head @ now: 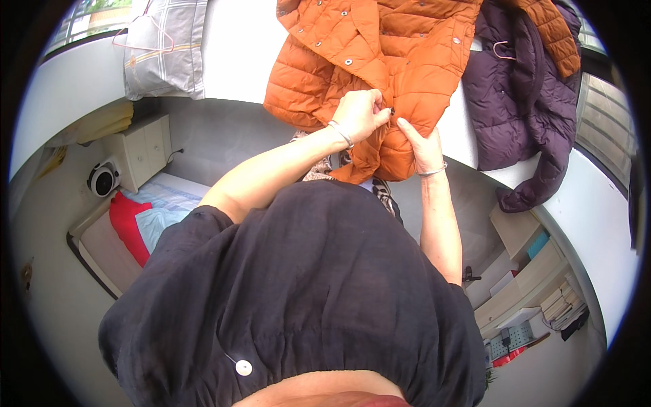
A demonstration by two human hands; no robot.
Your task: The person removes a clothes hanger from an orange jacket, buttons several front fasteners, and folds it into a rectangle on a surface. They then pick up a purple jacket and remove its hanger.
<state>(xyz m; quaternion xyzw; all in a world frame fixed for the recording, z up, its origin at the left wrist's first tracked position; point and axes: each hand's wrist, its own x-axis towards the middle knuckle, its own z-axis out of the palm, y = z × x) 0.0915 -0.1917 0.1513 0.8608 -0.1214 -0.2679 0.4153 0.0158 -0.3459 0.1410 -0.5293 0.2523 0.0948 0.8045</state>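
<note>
An orange quilted puffer jacket (pixel 424 76) lies over a white ledge (pixel 239 56), its lower part hanging past the front edge towards me. Metal snap buttons run along its front placket. My left hand (pixel 358 114) pinches the placket's edge near its lower end, beside a dark snap. Close by on the right, my right hand (pixel 424 145) grips the jacket's lower front, thumb on top and the fingers hidden behind the fabric. Each wrist wears a silver bangle.
Right of the jacket lies a dark purple puffer jacket (pixel 488 107) with a pink hanger (pixel 503 51). Back left are a grey plaid cushion (pixel 165 66) and another wire hanger (pixel 144 48). Below left stand a white cabinet (pixel 145 152), a round fan (pixel 104 180) and a bed holding red cloth (pixel 129 224).
</note>
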